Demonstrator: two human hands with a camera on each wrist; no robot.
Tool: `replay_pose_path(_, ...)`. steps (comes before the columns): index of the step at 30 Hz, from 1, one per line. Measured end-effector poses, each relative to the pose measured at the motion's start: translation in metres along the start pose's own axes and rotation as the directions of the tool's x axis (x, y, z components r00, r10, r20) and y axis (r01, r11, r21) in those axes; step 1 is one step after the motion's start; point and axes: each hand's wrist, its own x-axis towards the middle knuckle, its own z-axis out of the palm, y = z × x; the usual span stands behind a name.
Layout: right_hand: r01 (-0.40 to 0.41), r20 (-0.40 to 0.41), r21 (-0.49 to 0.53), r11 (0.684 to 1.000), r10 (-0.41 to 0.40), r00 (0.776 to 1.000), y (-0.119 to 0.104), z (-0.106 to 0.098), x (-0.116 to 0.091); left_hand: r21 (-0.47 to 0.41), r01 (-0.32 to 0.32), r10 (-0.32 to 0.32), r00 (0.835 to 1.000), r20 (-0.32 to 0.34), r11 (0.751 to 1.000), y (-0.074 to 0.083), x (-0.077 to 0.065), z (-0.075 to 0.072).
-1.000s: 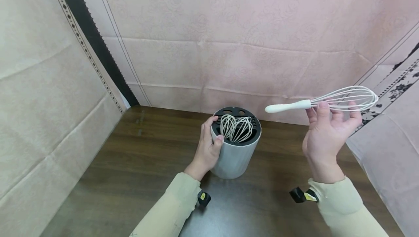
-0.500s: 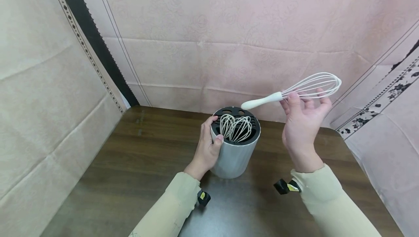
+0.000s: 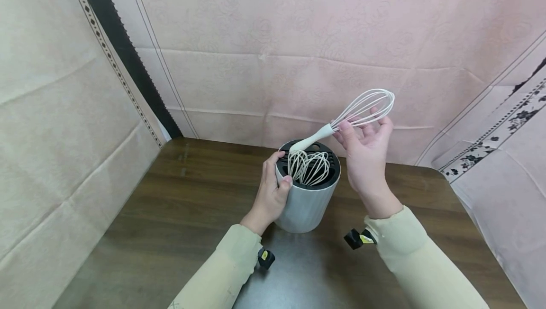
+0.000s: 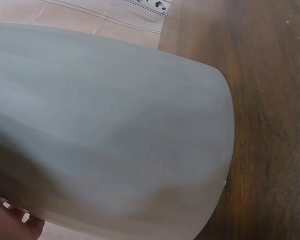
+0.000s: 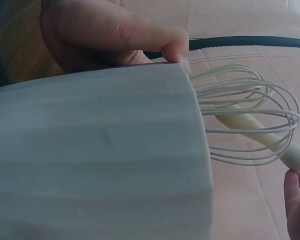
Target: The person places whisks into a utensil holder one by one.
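Observation:
My left hand (image 3: pixel 268 195) grips the rim of a pale grey utensil holder (image 3: pixel 304 209), its thumb at the front. Wire heads of whisks (image 3: pixel 315 169) stick up from the slotted black top; their handles are hidden inside. My right hand (image 3: pixel 368 157) pinches another white whisk (image 3: pixel 314 137) near where the wires meet the handle. This whisk slants with its handle end down over the back left of the black top. In the right wrist view the held whisk's handle (image 5: pixel 250 127) passes behind the standing wire heads. Whether it touches the top, I cannot tell.
The holder stands on a brown wooden table (image 3: pixel 183 233). Pale pink patterned cloth (image 3: pixel 264 81) hangs behind the table's back edge, and more cloth (image 3: pixel 68 124) covers the left side. Black wrist-worn cameras (image 3: pixel 266 258) sit by both sleeves.
My right hand has carried the whisk leftward, and its handle has tilted down over the holder's top. My left hand and the holder have stayed in place.

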Motion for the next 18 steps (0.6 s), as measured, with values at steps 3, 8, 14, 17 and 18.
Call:
replay_pose_path(3,0.004,0.019,0.003,1.000,-0.004,1.000,0.0006,0.0001,0.0000,-0.002,0.012,-0.012,1.000,0.005,1.000,-0.0006,-0.0003,0.0004)
replay_pose_path(8,0.007,0.005,0.009,1.000,-0.007,1.000,0.0005,-0.0001,0.0006,-0.001,0.012,-0.012,1.000,0.007,1.000,-0.0004,-0.0003,0.0004)
replay_pose_path(14,0.039,-0.008,0.038,0.999,-0.039,0.999,-0.0014,-0.0010,0.0011,0.002,0.006,-0.006,1.000,0.004,1.000,0.0009,-0.0001,0.0000)
replay_pose_path(17,0.064,-0.006,0.038,0.997,-0.064,0.998,-0.0021,-0.0026,0.0014,0.003,0.006,-0.006,1.000,0.006,1.000,0.0002,-0.0001,-0.0001)
replay_pose_path(18,0.072,-0.004,0.034,0.997,-0.071,0.997,-0.0023,-0.0031,0.0014,0.004,0.005,-0.005,1.000,0.006,1.000,-0.0001,-0.0001,-0.0002)
